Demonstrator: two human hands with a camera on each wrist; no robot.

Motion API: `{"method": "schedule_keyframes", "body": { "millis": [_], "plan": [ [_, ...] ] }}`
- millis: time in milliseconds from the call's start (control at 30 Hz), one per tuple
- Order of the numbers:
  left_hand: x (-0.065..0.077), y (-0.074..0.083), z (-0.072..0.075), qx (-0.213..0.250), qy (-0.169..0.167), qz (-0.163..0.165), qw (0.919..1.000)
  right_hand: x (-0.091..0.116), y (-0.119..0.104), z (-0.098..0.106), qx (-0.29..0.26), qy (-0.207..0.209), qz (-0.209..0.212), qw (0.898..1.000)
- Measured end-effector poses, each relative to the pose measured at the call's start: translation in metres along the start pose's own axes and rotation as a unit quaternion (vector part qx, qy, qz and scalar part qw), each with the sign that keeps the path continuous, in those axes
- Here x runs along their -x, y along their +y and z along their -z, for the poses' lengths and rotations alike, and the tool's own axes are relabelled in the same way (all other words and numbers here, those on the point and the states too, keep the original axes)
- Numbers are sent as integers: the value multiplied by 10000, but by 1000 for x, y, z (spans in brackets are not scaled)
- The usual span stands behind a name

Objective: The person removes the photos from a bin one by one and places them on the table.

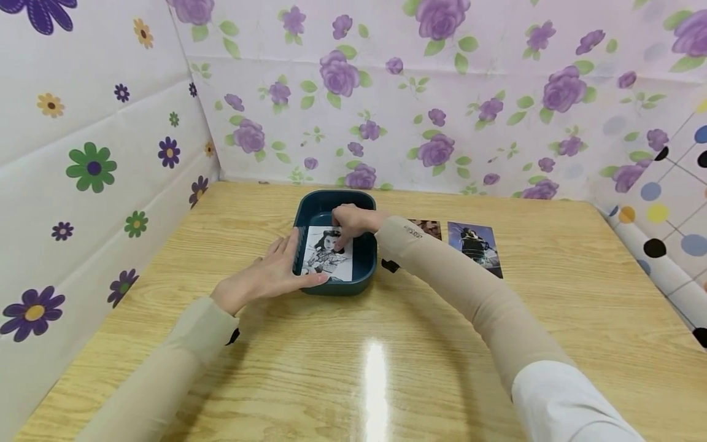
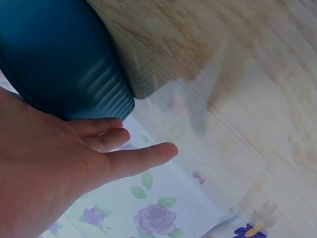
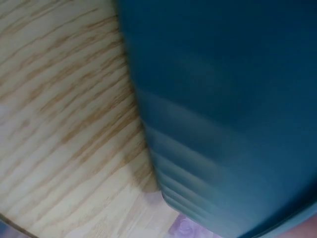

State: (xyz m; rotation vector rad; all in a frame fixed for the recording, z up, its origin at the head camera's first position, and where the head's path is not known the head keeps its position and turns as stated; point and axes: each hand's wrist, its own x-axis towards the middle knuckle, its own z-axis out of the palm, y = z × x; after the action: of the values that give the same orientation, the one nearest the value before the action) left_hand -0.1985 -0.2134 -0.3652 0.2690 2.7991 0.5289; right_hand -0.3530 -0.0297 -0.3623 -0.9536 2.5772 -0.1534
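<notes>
A dark blue plastic basket (image 1: 364,276) with ribbed sides stands on the table. Over its opening lies a black-and-white portrait photo (image 1: 317,258) with writing across it. My right hand (image 1: 353,221) reaches over the basket's right rim and pinches the photo near its upper right, thumb on the face; some of its fingers are hidden. Against the basket's left side rests my left hand (image 1: 270,270), fingers extended and thumb stretched along the front rim by the photo's lower edge. The left wrist view shows this hand (image 2: 64,158) with straight fingers beside the ribbed wall.
To the right of the basket, a colour photo (image 1: 475,245) of a dark figure lies flat. Another brownish photo (image 1: 428,228) is partly covered by my right sleeve (image 1: 442,264). Flowered sheeting (image 1: 386,123) rises behind the wooden table (image 1: 309,368).
</notes>
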Motion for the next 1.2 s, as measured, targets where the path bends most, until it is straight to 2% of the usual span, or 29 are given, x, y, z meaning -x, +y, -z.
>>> {"method": "schedule_keyframes", "body": {
  "millis": [133, 367, 500, 600, 667, 833, 900, 967, 1133, 1200],
  "plan": [
    [0, 2, 1, 6, 16, 10, 10000, 2, 1, -1, -118, 182, 129, 9997],
    [1, 1, -1, -31, 7, 20, 10000, 5, 2, -5, -492, 736, 359, 9954],
    [1, 2, -1, 7, -17, 34, 10000, 7, 3, -5, -864, 883, 488, 9911],
    [1, 3, 1, 45, -39, 72, 10000, 11, 5, -1, -1484, 778, 423, 9849],
    [1, 3, 1, 3, -50, 85, 10000, 15, 5, 2, -2057, 664, 334, 9758],
    [0, 3, 2, -100, -86, 97, 9999, 29, 11, 11, -3472, 536, 213, 9360],
    [0, 4, 1, -88, -97, 90, 9999, 34, 14, 17, -3827, 539, 180, 9221],
    [0, 4, 1, -78, -100, 81, 9999, 40, 18, 24, -4032, 595, 140, 9131],
    [1, 4, 1, -66, -130, 57, 9999, 60, 32, 43, -4246, 824, 164, 9015],
    [1, 4, 1, -68, -127, 46, 9999, 69, 42, 50, -4141, 932, 114, 9054]
  ]
}}
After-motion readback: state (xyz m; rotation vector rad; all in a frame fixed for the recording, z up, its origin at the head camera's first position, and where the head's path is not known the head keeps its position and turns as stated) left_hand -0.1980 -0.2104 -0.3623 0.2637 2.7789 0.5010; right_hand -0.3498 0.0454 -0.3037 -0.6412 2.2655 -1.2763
